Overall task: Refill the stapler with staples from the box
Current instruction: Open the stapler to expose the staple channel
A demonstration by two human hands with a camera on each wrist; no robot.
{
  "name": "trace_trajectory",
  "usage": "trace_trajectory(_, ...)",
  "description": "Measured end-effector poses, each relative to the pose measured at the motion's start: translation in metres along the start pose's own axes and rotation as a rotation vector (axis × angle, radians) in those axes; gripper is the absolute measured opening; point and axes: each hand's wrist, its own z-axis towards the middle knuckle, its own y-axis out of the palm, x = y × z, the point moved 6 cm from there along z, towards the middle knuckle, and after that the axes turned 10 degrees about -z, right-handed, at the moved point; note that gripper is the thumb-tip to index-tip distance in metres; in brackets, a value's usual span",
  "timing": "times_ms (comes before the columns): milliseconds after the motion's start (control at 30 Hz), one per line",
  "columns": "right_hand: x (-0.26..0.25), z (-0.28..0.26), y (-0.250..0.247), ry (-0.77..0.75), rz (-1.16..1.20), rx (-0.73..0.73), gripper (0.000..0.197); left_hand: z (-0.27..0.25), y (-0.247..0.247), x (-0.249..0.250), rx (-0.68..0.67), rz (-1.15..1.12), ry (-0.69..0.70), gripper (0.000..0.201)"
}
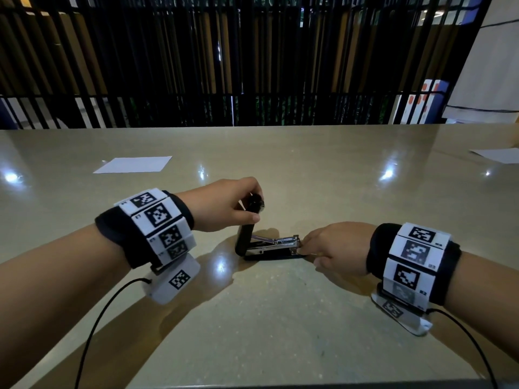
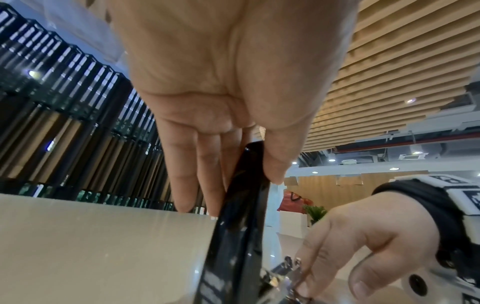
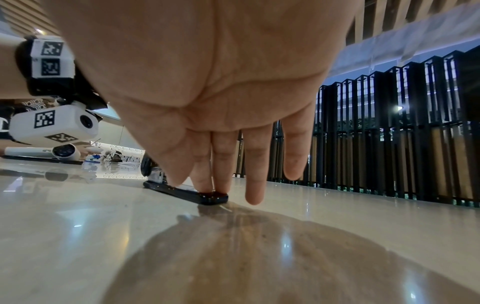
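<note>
A black stapler (image 1: 273, 255) lies open in the middle of the beige table (image 1: 280, 318). My left hand (image 1: 254, 206) grips its black top cover (image 1: 246, 230) and holds it swung up nearly upright; the left wrist view shows thumb and fingers on either side of the cover (image 2: 244, 205). The silver magazine (image 1: 276, 242) is raised off the base. My right hand (image 1: 306, 247) pinches the stapler's front end, and in the right wrist view two fingertips (image 3: 219, 185) press on the black base (image 3: 187, 192). No staple box is in view.
A white sheet of paper (image 1: 133, 165) lies at the far left of the table, and another sheet (image 1: 500, 155) at the far right edge. A black slatted railing (image 1: 252, 66) stands behind the table's far edge. Cables (image 1: 92, 332) trail from both wrist units.
</note>
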Motion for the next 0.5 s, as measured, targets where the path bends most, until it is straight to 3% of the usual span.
trace_trajectory(267,0.001,-0.001,0.002,0.002,0.003,-0.015,0.033,-0.036,-0.039,-0.026,0.096,0.239,-0.11,0.018)
trace_trajectory(500,0.001,0.001,0.002,-0.006,-0.024,-0.018,0.032,-0.051,-0.022,-0.064,-0.065,0.502,-0.277,0.018)
